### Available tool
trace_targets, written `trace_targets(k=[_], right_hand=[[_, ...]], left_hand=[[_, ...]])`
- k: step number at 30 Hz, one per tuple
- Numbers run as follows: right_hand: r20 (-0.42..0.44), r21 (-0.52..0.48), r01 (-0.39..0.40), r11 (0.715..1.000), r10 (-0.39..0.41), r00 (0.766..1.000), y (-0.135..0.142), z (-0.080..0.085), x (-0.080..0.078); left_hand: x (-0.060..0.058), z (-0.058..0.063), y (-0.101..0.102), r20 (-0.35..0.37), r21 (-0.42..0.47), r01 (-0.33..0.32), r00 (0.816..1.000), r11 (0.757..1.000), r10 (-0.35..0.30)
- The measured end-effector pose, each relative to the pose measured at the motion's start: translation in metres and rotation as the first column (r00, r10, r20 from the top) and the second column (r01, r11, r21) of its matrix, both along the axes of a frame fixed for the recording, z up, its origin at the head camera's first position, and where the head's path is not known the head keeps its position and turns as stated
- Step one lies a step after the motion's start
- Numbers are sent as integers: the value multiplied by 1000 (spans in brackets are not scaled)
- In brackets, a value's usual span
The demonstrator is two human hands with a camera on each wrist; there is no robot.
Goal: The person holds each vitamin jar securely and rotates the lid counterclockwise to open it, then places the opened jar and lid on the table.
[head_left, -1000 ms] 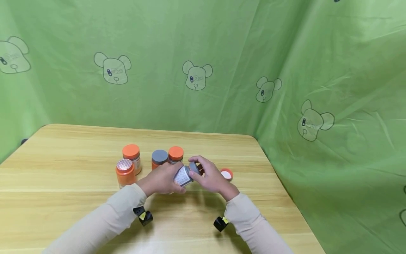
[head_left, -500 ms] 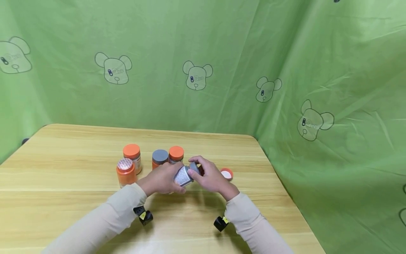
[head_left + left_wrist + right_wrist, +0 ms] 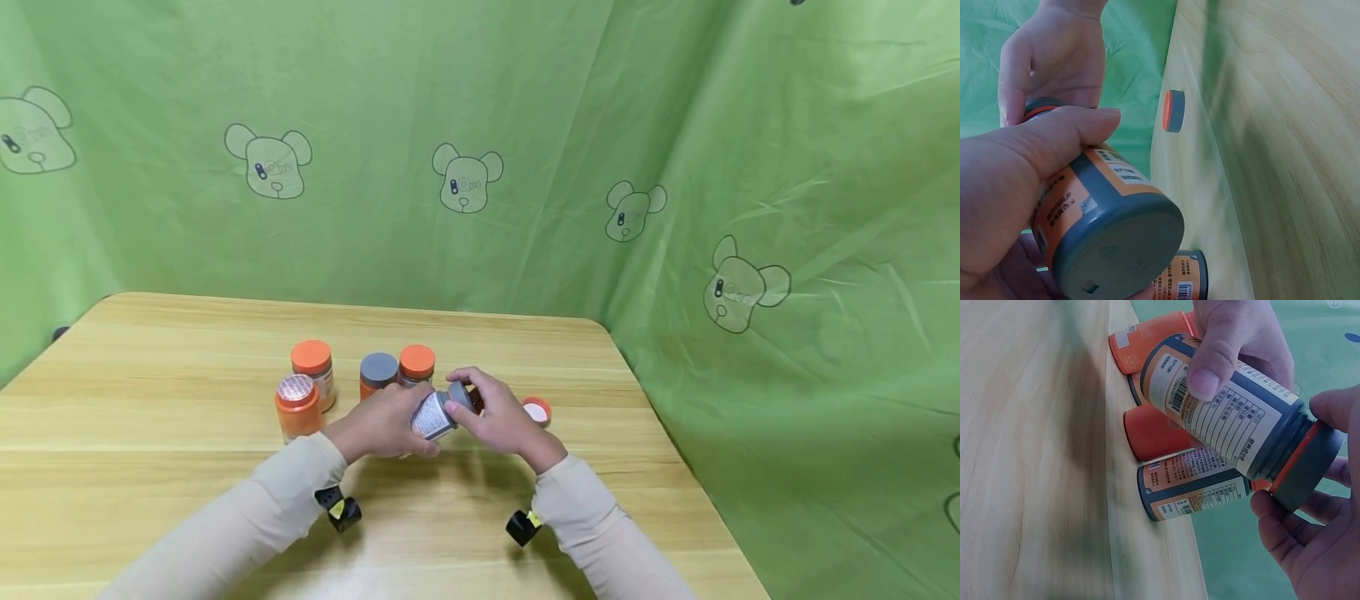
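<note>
My left hand (image 3: 386, 421) grips a grey and orange bottle (image 3: 431, 418) with a white printed label, its thumb across the label. The bottle is tilted above the table, its neck pointing right and up. At the neck, my right hand (image 3: 495, 417) holds a dark grey lid (image 3: 1313, 465) between thumb and fingers. An orange rim shows on the lid's inner edge, and the grey threaded neck is partly visible beside it in the right wrist view. In the left wrist view the grey base of the bottle (image 3: 1122, 250) faces the camera.
An orange jar with a foil-sealed top (image 3: 297, 408) stands at left, before an orange-lidded jar (image 3: 311, 358). Behind my left hand are a grey-lidded jar (image 3: 378, 369) and another orange-lidded one (image 3: 417, 362). A loose lid (image 3: 536, 412), white inside, lies right of my right hand.
Both hands keep their place on the bottle and lid. The right thumb shifts very slightly on the lid; everything on the table stays put.
</note>
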State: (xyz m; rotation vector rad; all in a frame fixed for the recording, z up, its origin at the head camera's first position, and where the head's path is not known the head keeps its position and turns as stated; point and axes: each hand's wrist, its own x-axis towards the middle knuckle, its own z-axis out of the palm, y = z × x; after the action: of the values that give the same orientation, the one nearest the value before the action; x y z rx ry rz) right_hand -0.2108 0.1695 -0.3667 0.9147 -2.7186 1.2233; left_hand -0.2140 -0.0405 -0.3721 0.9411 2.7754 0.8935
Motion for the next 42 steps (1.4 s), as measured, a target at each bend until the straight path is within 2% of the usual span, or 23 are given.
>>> trace_targets(k=[22,28,34,42], right_hand=[[-21,-37,19,999,-20,1000,9,-2,-3],[-13,-53,59,997,-60,998,14,-7,-6],[33,-68,104,992,-102,994,21,-13,-10],[61,-67,182,981,-178,982,34,-22,-18]], left_hand=[[-1,-3,-4,36,-9,-32,999,999,32],[0,-6,-8,42,8,-48,998,999,48],[3,-12,-14,45,43,-60,997,997,58],[7,-20,-26,47,62,-141,989,988,138]])
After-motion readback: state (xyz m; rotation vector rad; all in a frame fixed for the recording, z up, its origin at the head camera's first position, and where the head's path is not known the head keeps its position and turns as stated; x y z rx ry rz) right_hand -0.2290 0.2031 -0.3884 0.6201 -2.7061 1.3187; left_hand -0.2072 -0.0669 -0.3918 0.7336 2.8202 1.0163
